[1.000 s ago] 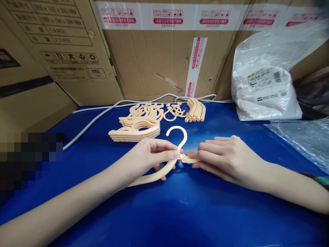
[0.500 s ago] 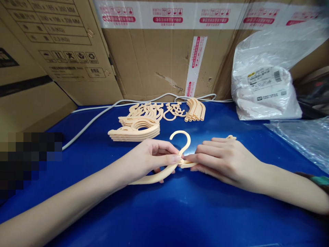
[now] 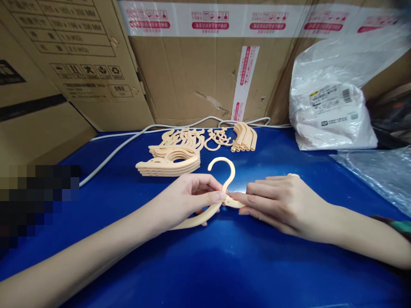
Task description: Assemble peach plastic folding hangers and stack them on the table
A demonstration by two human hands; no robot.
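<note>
A cream plastic clothes hanger (image 3: 231, 170) is held between my two hands above the blue table (image 3: 221, 265), its hook pointing up. My left hand (image 3: 195, 196) pinches it at the joint below the hook, thumb in front; one curved arm of the hanger runs down to the left beneath this hand. Around the right arm of the hanger (image 3: 234, 203) my right hand (image 3: 279, 201) is closed, back of the hand up, covering most of that arm. A small cream tip shows behind the right knuckles.
Behind my left hand lies a stack of cream hanger pieces (image 3: 170, 167). Farther back are loose curved parts (image 3: 184, 139), several hooks (image 3: 218, 139) and a pile of hanger arms (image 3: 244, 137). A white cable (image 3: 118, 149), cardboard boxes (image 3: 192, 77) and a white plastic bag (image 3: 334, 107) line the back.
The hook has shifted slightly left and up. The right arm piece has turned a little at the joint and now slopes down toward my right hand. Both hands keep their hold.
</note>
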